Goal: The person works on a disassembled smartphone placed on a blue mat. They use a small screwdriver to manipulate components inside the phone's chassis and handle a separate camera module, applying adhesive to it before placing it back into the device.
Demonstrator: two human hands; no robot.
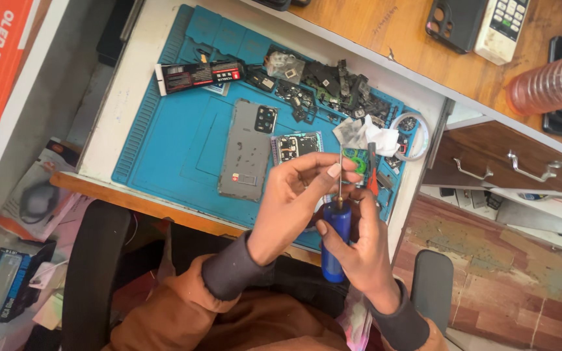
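The blue-handled screwdriver (335,244) stood upright over my lap, my right hand (362,253) clenched round its handle, my left hand (291,201) pinching the thin shaft. Light and stiff, I judged, best gripped by the handle. Beyond lay a grey phone back (245,156) on the blue mat (170,130), wooden drawers (508,169) alongside.

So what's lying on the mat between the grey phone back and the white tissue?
A small circuit board lies there on the blue mat, between the phone back and the tissue, seen in the head view.
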